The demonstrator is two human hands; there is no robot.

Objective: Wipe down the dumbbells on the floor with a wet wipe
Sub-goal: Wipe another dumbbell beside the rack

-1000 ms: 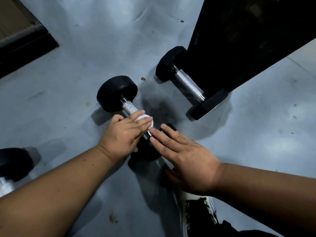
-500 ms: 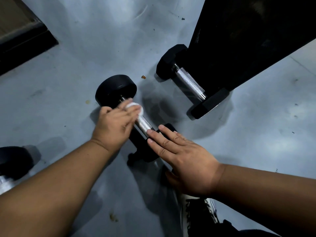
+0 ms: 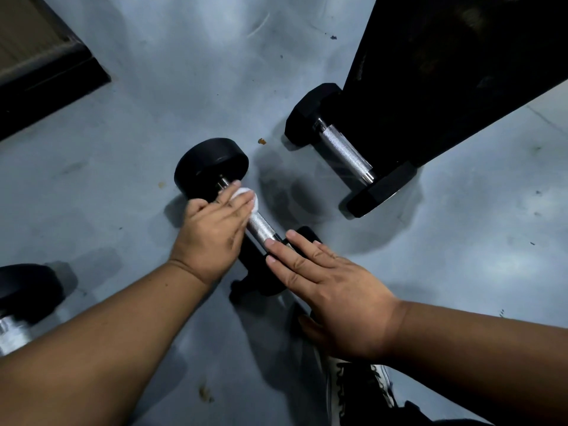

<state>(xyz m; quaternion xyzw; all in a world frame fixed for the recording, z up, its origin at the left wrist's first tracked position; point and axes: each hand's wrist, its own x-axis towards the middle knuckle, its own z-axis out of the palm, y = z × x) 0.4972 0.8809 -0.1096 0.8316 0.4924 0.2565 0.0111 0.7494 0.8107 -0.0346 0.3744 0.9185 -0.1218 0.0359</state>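
A round-headed black dumbbell (image 3: 212,167) with a knurled chrome handle lies on the grey floor in the middle. My left hand (image 3: 215,232) presses a white wet wipe (image 3: 246,196) around the far end of that handle, close to the far head. My right hand (image 3: 332,293) lies flat, fingers spread, on the near head and hides most of it. A hex-headed dumbbell (image 3: 347,152) lies to the right. Part of a third dumbbell (image 3: 21,290) shows at the left edge.
A large black slanted piece of equipment (image 3: 461,63) fills the upper right, right behind the hex dumbbell. A dark ledge (image 3: 46,72) runs along the upper left. My black-and-white shoe (image 3: 362,385) is at the bottom, under my right wrist.
My left hand slid the wipe along the handle from the near end up to the far head. My right hand stayed on the near head.
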